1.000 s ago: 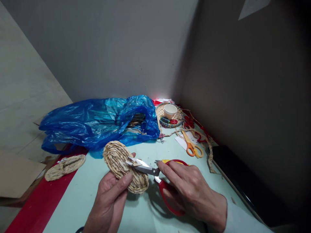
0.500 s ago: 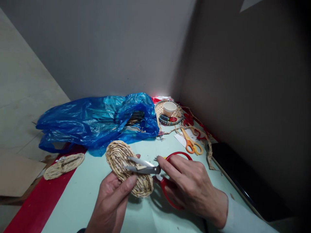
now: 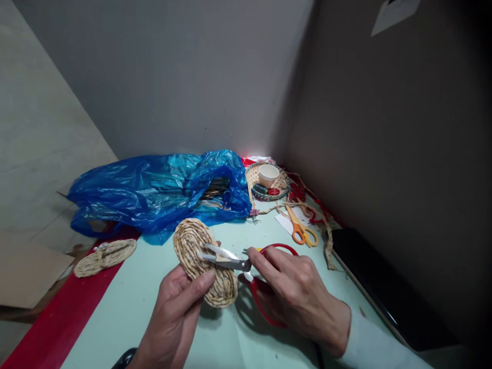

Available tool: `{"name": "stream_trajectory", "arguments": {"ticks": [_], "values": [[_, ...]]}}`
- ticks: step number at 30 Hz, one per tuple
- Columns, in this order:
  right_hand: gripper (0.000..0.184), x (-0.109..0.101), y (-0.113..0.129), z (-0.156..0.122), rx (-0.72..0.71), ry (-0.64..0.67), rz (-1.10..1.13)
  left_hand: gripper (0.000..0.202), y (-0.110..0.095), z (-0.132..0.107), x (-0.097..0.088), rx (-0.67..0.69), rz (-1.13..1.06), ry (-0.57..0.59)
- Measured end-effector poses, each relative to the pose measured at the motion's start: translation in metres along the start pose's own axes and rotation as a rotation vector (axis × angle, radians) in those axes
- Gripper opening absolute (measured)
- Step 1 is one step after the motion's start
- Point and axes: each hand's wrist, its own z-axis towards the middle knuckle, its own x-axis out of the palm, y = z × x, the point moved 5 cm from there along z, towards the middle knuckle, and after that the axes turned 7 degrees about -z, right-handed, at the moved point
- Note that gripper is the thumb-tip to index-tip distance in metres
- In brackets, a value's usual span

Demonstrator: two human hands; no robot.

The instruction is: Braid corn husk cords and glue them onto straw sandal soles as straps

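Note:
A small woven straw sole point(image 3: 192, 241), shaped like a slipper, is held above the table by my left hand point(image 3: 180, 302), thumb on top and fingers beneath. My right hand point(image 3: 295, 292) is closed on red-handled scissors point(image 3: 269, 320). Their blades are parted and lie over the middle of the sole, with a pale bit of straw between them. Whether the blades touch the sole's surface I cannot tell. A second woven straw sole point(image 3: 105, 258) lies to the left, at the table's red edge.
Behind the hands lies a blue plastic bag point(image 3: 154, 184) of dark items. A woven basket point(image 3: 251, 171) holds a white cup point(image 3: 268, 175). Orange scissors point(image 3: 302, 230), a braided straw cord point(image 3: 329, 241) and a black flat device point(image 3: 380, 277) lie to the right on the pale green table point(image 3: 126, 302).
The scissor blades have come closer together around the straw bit. The view has shifted slightly; both hands keep their holds.

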Motion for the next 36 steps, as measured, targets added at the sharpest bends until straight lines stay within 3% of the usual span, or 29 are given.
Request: {"name": "stream_trajectory", "arguments": {"ticks": [8,14,18,23,26,30,33,36], "values": [[0.029,-0.007,0.002,0.002,0.010,-0.071,-0.044,0.027,0.005,-0.007,0.006,0.005,0.022,0.059],[0.027,-0.003,0.002,-0.003,0.005,-0.084,-0.039,0.037,0.007,-0.010,0.006,-0.029,-0.047,0.042],[0.024,-0.003,0.003,-0.003,-0.012,-0.087,-0.048,0.029,0.004,-0.011,0.006,-0.009,-0.035,0.044],[0.023,-0.020,0.018,0.001,-0.198,-0.201,0.049,0.019,-0.006,-0.006,0.003,0.029,-0.033,-0.018],[0.029,-0.025,0.031,0.002,-0.343,-0.179,0.167,0.021,-0.012,-0.006,0.003,0.048,-0.070,-0.049],[0.022,-0.024,0.041,0.001,-0.422,-0.115,0.185,0.023,-0.018,-0.007,0.004,0.059,-0.129,-0.084],[0.022,-0.025,0.041,-0.002,-0.414,-0.112,0.200,0.027,-0.020,-0.007,0.004,0.043,-0.150,-0.117],[0.032,-0.029,0.028,-0.001,-0.229,-0.178,0.328,0.038,-0.020,-0.005,0.001,0.018,-0.151,-0.137]]}}
